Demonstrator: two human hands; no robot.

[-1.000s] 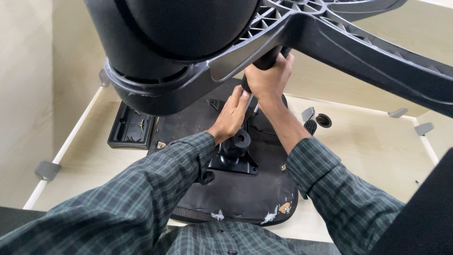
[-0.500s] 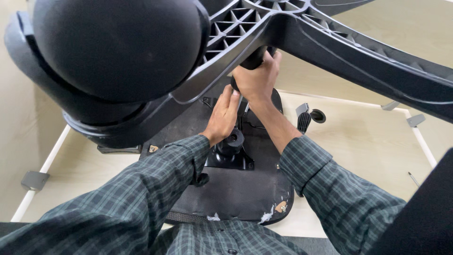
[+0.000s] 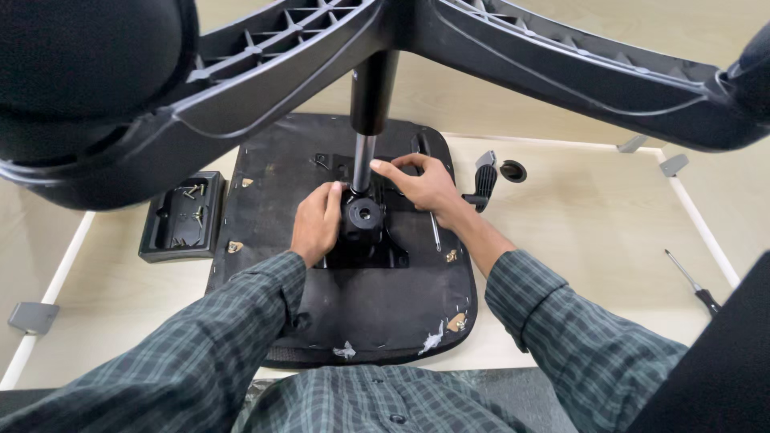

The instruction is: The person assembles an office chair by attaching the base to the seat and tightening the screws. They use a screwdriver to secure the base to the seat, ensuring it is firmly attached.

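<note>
The chrome gas-lift rod (image 3: 362,164) is standing upright over the black socket (image 3: 363,213) of the mounting plate, on the upturned seat (image 3: 353,305) lying on the tabletop (image 3: 593,232). The right hand (image 3: 425,186) is pinching the rod in a closed grip; the left hand (image 3: 318,223) is curling against the socket. The star base (image 3: 513,56) is hanging above; a screw tray (image 3: 181,216) is sitting left, a screwdriver (image 3: 691,282) right.

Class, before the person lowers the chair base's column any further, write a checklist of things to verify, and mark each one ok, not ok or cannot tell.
1. Gas-lift column lined up over the socket in the mounting plate: cannot tell.
2. Right hand guiding the column: ok.
3. Left hand steadying the socket: ok.
4. Fingertips clear of the socket's mouth: cannot tell.
5. Upturned seat flat on the table: ok.
6. Screwdriver lying apart from the seat: ok.
</note>
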